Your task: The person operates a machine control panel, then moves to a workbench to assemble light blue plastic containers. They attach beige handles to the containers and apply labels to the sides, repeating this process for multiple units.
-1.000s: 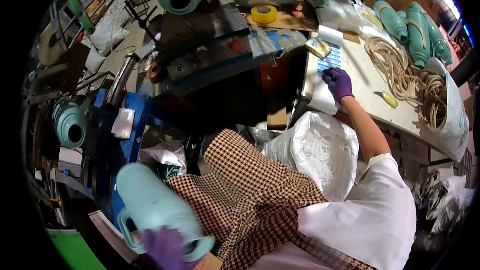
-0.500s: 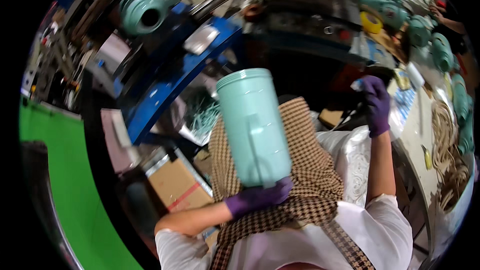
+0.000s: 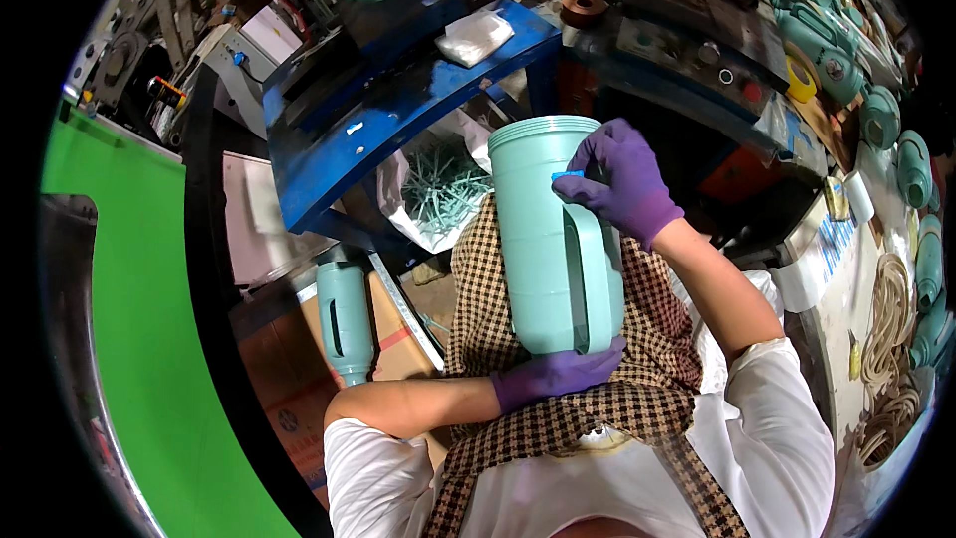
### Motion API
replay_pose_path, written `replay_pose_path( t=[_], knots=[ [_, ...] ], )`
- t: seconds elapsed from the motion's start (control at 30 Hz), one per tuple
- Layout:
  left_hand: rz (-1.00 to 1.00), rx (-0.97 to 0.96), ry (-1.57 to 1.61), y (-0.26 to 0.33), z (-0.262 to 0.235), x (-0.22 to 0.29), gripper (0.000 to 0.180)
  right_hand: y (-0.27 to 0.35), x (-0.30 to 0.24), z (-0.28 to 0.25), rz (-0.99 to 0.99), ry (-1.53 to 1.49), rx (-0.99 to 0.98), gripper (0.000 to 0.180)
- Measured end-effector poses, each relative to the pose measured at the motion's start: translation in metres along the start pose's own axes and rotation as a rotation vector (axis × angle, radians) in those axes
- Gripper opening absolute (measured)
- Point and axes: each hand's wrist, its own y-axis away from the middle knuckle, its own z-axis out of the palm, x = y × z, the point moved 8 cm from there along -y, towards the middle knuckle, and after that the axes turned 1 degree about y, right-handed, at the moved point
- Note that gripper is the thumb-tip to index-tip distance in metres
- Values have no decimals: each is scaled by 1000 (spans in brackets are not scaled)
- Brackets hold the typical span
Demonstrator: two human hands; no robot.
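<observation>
Head view: a person in a checked apron (image 3: 558,408) holds a tall mint-green jug (image 3: 546,239) upright in front of the chest. Left hand (image 3: 558,374), in a purple glove, cups the jug's base from below. Right hand (image 3: 622,179), also gloved, pinches a small blue piece (image 3: 569,175) against the jug's side near the rim, just above the handle. Behind the jug stands a blue machine frame (image 3: 398,110). A second jug (image 3: 346,319) rests on cardboard boxes to the left.
</observation>
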Motion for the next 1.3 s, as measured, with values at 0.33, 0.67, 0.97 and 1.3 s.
replay_pose_path(
  t=[0.33,0.67,0.97,1.3],
  knots=[
    [2015,468,-2838,176,105,-54,68,-22,139,32,369,-568,154,33],
    [2502,-141,-934,253,12,-29,92,-233,-92,18,-115,240,169,59],
    [2802,-15,-1208,321,143,-83,81,55,-52,-138,-720,106,535,47],
    [2783,2285,-2185,209,470,-53,68,192,114,-125,208,-979,475,58]
  ],
)
